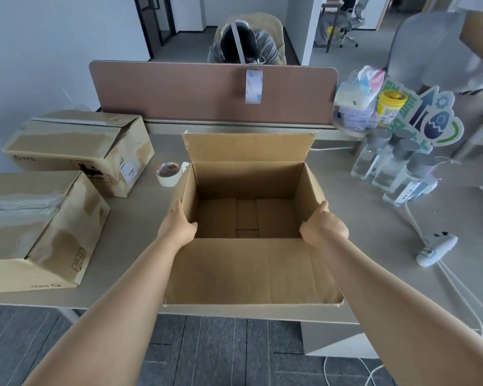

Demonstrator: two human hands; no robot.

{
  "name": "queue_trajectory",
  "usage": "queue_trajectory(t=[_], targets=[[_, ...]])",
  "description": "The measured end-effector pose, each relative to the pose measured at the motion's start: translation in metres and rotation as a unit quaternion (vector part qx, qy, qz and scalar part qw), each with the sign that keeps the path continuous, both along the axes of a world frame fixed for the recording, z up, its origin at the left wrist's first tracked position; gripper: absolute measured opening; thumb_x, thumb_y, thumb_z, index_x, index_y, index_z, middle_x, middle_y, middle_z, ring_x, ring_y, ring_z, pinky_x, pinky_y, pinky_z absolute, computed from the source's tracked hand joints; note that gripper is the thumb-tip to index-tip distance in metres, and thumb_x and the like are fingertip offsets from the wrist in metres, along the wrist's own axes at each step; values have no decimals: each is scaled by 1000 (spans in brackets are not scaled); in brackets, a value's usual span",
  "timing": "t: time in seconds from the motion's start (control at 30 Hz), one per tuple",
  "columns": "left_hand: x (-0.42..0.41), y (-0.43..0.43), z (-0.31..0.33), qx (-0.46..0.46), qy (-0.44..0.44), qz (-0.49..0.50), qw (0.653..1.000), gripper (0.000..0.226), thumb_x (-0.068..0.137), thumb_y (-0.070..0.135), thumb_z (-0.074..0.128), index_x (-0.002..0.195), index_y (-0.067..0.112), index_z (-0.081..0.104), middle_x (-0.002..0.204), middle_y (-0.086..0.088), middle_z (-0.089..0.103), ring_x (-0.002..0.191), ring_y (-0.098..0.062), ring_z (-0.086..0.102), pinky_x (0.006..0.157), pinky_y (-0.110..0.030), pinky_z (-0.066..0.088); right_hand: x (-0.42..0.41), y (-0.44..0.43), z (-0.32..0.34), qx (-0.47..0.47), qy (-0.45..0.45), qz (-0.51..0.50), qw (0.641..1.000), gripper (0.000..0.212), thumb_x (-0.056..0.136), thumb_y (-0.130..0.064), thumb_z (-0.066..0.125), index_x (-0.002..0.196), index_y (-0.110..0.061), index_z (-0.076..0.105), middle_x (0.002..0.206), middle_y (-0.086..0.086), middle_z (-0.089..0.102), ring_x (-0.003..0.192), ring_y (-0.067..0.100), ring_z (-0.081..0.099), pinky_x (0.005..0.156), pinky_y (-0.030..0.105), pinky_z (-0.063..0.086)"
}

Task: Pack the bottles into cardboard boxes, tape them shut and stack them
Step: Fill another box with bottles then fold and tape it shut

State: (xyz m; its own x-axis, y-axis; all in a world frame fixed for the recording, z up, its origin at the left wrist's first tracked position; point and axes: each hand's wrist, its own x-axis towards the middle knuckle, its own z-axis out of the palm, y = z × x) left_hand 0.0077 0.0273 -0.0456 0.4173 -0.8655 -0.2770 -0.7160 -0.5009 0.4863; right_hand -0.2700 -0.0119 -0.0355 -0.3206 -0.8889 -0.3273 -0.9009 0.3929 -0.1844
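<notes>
On the desk (374, 232) before us, we grip the open box (251, 268) by its side walls, left hand (179, 225) on the left wall, right hand (322, 228) on the right. The bottles (396, 171) stand apart to its right, two taped boxes (76, 146) and a tape roll (168, 174) to its left.

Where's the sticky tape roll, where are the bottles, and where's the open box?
tape roll (167, 180): head view, on its pale outer side.
bottles (402, 188): head view, on the clear body of the nearest one.
open box (251, 271): head view, on its near flap, folded outward.
</notes>
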Motion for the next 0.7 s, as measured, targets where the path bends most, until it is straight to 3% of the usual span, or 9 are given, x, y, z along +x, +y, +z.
queue_trajectory(t=[0.1,0.27,0.47,0.57,0.7], targets=[[1,-1,-2,-41,23,39,998,60,94,15,45,148,18,19,147,-10,36,131,-32,39,102,-38,36,-2,-1,1,-8,32,3,999,49,92,-14,46,139,-9,33,116,11,60,104,30,60,72,34,46],[5,-3,-9,-133,65,97,984,49,92,6,41,140,15,41,139,-10,48,126,-29,45,99,-30,37,-1,-6,-2,-26,3,-5,1000,41,90,-3,44,131,-6,40,117,13,59,108,31,58,76,35,46],[5,-7,-7,-159,67,103,980,45,92,6,45,136,13,47,135,-10,53,123,-28,48,95,-27,38,-4,-9,-5,-32,-10,-19,999,40,90,-2,43,130,-7,41,117,13,59,107,31,58,76,35,46],[4,-10,-4,-122,17,87,989,46,92,14,46,138,15,42,134,-10,52,120,-30,49,94,-35,41,-6,-11,-4,-15,-4,-9,1000,48,90,-5,41,137,-10,32,118,12,59,107,30,58,73,35,44],[-4,-15,9,-66,-117,7,991,51,91,28,53,137,16,38,138,-9,41,125,-33,38,96,-42,40,-5,-14,0,-24,8,31,999,68,87,-9,46,147,-16,14,138,13,40,124,35,41,94,43,43]])
